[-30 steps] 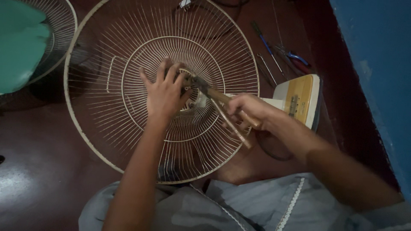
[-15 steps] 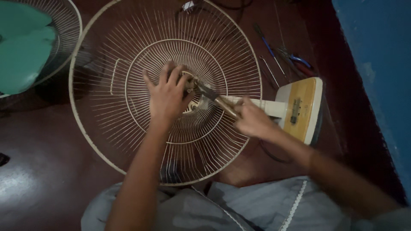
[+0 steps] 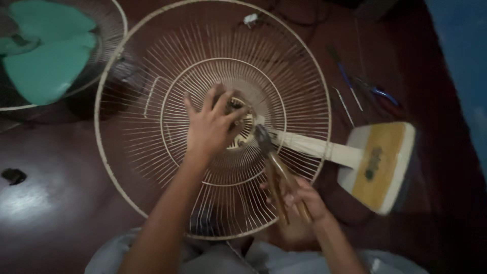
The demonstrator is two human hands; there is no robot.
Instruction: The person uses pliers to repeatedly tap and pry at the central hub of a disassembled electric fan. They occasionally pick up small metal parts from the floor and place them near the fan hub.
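On the dark red floor (image 3: 56,203), the left hand (image 3: 210,127) presses open-fingered on the wire fan guard (image 3: 152,127) hub while the right hand (image 3: 304,198), grip clamped on pliers (image 3: 276,172), works its centre fastening.

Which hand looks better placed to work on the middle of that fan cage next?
Probably the right hand: it grips the pliers, whose tip sits at the hub of the fan cage. The left hand lies spread on the hub, apparently steadying it.
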